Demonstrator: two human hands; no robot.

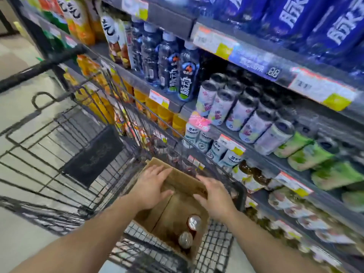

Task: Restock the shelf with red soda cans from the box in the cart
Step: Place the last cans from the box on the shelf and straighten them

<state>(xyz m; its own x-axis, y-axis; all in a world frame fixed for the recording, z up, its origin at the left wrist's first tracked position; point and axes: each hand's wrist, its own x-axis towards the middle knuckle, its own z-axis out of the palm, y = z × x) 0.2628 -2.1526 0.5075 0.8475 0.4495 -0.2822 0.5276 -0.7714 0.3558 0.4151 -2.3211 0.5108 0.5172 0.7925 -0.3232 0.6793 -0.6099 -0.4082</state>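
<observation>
A brown cardboard box stands open in the black wire cart. Two red soda cans with silver tops stand at the box's near right corner; the rest of its floor shows bare cardboard. My left hand rests on the box's far flap, fingers spread and thumb over the flap's edge. My right hand touches the same flap from the right side, fingers loosely curled on it. Neither hand holds a can.
The drinks shelf runs along the right, stocked with white, pale and green cans, dark bottles and orange juice bottles. Price tags line the shelf edges. The cart's black handle lies at the far left, over pale floor tiles.
</observation>
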